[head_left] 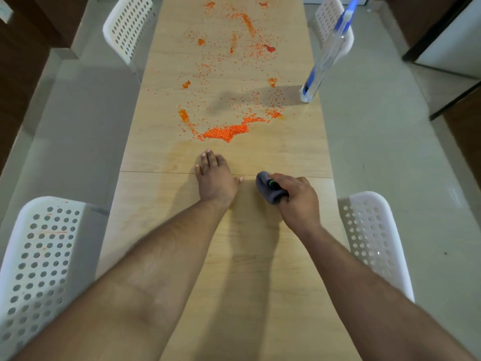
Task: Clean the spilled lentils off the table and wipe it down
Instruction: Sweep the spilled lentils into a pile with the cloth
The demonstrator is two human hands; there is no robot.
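Note:
Orange lentils lie scattered along the far half of the long wooden table [161, 230]. The thickest heap of lentils [226, 132] sits just beyond my hands, with thinner streaks and specks further back. My left hand [214, 177] rests flat on the table with straight fingers pointing at the heap, a short gap short of it. My right hand [296, 198] grips a bunched grey cloth [268, 187] with a small green mark, pressed to the table beside the left hand.
A clear spray bottle [325, 58] with a blue head stands near the table's right edge, past the heap. White perforated chairs stand at the near left [39, 256], near right [372, 230], far left [127, 27] and far right [328, 14]. A faint wet smear [169, 157] marks the wood left of my left hand.

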